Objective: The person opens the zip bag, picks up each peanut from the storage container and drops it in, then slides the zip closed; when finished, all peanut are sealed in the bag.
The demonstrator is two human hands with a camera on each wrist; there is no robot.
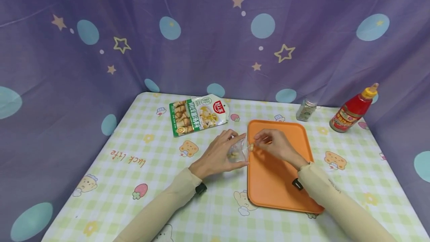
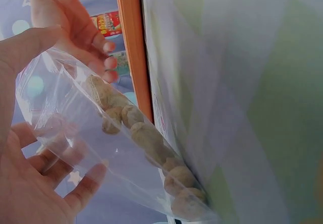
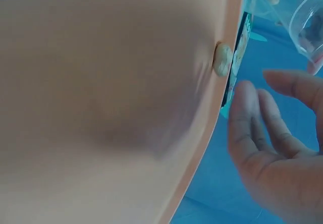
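Observation:
My left hand [image 1: 218,154] holds a clear zip bag [image 1: 239,148] by its mouth, thumb and fingers spread along the opening. Inside, several small brownish lumpy pieces [image 2: 146,135] line the bottom, as the left wrist view shows. The bag's mouth faces the left edge of an orange tray [image 1: 279,186]. One pale oval piece [image 3: 222,59] lies at the tray's rim in the right wrist view. Beside that piece, my right hand [image 1: 275,145] hovers over the tray with fingers bent; a gap shows between thumb and fingertips, and nothing is in it.
Behind my left hand lies a green and white food packet [image 1: 200,115] with mushroom pictures. A small shaker jar [image 1: 306,110] stands past the tray's far right corner. Farther right is a red sauce bottle [image 1: 351,111] with a yellow cap. A checked cloth [image 1: 141,189] covers the table.

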